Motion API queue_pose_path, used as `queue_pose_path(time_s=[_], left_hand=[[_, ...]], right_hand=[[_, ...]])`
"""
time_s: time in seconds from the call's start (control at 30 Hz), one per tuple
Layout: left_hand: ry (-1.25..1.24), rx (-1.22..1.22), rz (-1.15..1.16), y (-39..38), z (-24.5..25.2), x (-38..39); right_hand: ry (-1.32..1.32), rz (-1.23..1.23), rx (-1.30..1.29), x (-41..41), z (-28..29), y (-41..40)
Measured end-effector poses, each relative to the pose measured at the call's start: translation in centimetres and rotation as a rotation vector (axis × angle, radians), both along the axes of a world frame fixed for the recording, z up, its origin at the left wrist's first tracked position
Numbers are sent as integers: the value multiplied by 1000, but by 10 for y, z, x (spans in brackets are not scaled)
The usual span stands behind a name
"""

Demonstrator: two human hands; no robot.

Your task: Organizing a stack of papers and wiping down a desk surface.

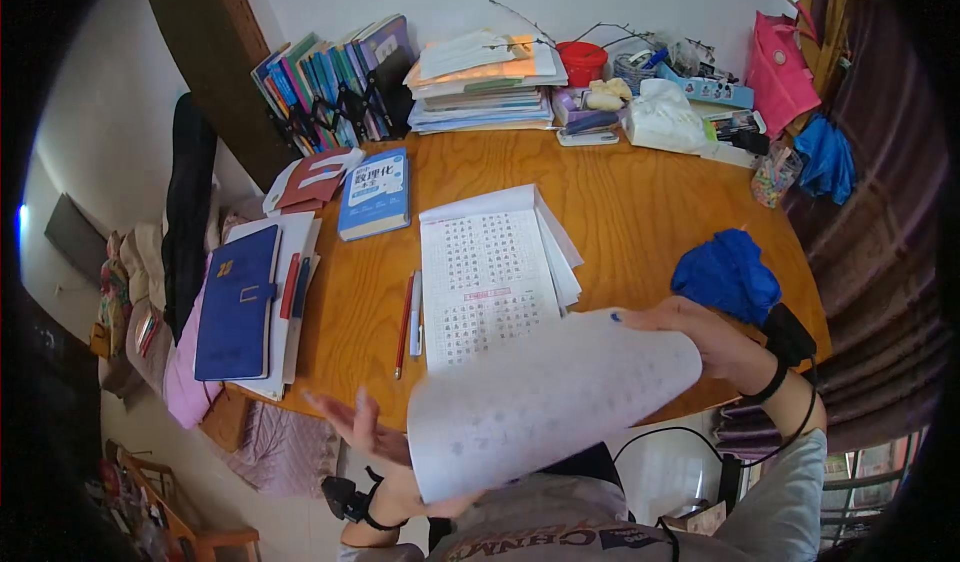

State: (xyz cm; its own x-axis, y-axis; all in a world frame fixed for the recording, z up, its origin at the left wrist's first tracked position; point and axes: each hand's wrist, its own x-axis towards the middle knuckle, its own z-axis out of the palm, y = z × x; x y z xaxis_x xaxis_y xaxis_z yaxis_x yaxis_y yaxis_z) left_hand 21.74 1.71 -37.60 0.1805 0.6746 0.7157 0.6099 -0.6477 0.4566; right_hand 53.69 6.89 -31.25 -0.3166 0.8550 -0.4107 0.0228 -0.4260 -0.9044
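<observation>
A pad of handwriting practice paper (487, 262) lies before me on the wooden table, its sheets filled with small written characters. One page (547, 404) is lifted and curls toward me, its pale underside showing faint marks. My right hand (694, 329) pinches that page at its right edge, thumb on top. On the other side, my left hand (375, 434) is near the page's lower left corner with its fingers spread; the paper partly covers it. A red pencil (405, 326) and a white pen (416, 314) lie beside the pad's left edge.
A blue notebook (236, 303) rests on papers at the left, near a blue book (375, 194). Stacked papers (480, 101) and upright books (337, 89) line the back. Blue cloth-like material (727, 277) lies at the right, with a black cable (814, 389) hanging near my right arm.
</observation>
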Motion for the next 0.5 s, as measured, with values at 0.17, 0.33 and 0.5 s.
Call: queue_pose_path(time_s=[0.17,0.33,0.5], left_hand=[[-81,-23,-664,7,12,-17],[-763,-509,-581,-41,24,-20],[-853,-574,-175,-19,24,-8]], right_hand=[[-121,296,8,4,-13,-27],[-253,320,-284,2,-14,-32],[131,-113,1129,-38,-27,-17]])
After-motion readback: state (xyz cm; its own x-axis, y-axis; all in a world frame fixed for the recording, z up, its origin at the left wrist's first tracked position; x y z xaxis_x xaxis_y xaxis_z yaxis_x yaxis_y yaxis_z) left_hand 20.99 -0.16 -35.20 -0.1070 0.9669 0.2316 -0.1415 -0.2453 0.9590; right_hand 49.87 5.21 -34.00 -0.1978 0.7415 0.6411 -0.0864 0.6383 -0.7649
